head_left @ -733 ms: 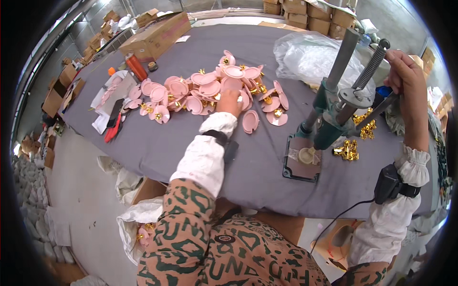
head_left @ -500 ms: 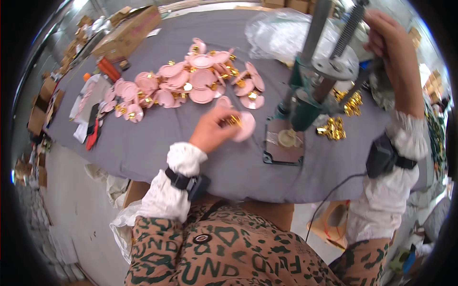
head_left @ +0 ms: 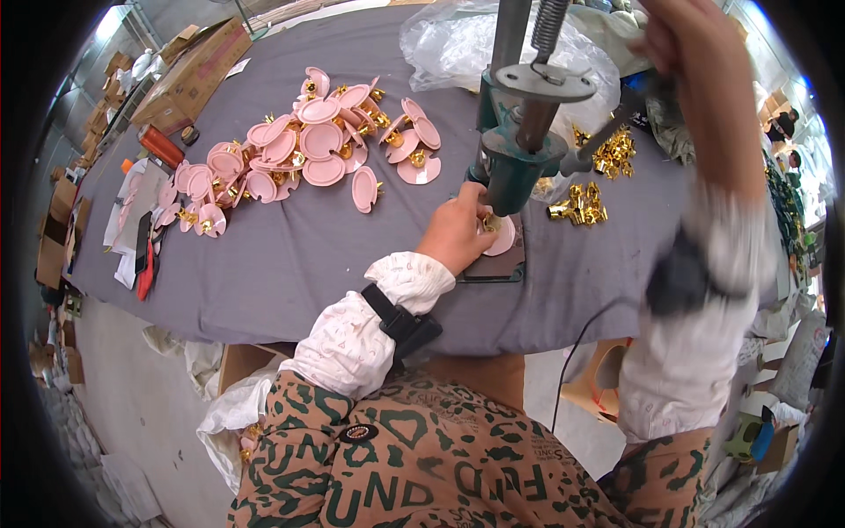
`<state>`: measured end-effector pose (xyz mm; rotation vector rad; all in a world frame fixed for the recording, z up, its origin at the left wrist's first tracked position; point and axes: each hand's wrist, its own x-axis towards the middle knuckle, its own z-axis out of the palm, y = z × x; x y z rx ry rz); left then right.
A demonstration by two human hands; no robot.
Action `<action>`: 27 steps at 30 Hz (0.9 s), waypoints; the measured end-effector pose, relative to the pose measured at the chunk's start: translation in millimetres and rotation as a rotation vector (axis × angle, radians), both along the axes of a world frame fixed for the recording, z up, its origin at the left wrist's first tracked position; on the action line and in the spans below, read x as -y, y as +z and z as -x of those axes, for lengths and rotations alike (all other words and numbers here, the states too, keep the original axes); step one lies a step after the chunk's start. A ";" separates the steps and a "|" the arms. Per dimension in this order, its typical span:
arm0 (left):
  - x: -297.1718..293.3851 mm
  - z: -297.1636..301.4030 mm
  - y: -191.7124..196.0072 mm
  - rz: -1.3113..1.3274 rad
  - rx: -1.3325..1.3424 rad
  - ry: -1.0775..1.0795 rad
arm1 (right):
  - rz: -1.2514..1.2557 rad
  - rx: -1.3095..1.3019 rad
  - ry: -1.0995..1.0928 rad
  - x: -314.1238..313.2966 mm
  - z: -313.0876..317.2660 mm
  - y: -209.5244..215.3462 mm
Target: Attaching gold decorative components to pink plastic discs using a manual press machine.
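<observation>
A green hand press (head_left: 525, 172) with a coil spring stands on the table before me. My left hand (head_left: 455, 231) is at its base, fingers pinched on a pink disc (head_left: 502, 238) under the press head. The hand and the press partly hide that disc. At the upper right my right hand (head_left: 691, 40) is raised, smeared by motion, its fingers curled at the upper end of the press lever (head_left: 607, 132). Left of the press lies a pile of pink discs (head_left: 321, 141) with gold metal clips, one disc (head_left: 364, 189) at its near edge.
Two heaps of gold clips (head_left: 581, 208) lie right of the press, and a clear plastic bag (head_left: 440, 44) behind it. At the left are red-handled scissors (head_left: 148, 268), an orange-brown cylinder (head_left: 161, 146) and a cardboard box (head_left: 194, 79). A black cable (head_left: 576, 348) hangs over the table's front edge.
My left hand has moved right, bringing the pink disc from beside the pile onto the press base. My right hand stays raised at the lever, now more blurred. The whole view has shifted.
</observation>
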<state>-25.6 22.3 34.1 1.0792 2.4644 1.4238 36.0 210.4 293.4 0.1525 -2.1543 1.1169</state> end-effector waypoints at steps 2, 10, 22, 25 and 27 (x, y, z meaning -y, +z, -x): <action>35.4 5.2 -7.0 -0.003 0.019 0.113 | 0.048 -0.068 -0.220 67.4 -50.3 -46.4; 18.2 0.5 1.4 0.013 0.029 0.012 | -0.424 -0.082 0.033 69.3 -142.2 -178.2; 88.8 13.6 3.1 0.126 -0.068 0.039 | 0.126 0.331 0.120 -27.6 54.9 8.9; 126.7 37.2 8.0 0.181 -0.276 -0.012 | 0.131 0.298 0.123 -10.5 53.1 8.6; 120.9 57.5 13.9 0.222 -0.641 0.279 | 0.132 0.306 0.140 -13.5 52.9 8.2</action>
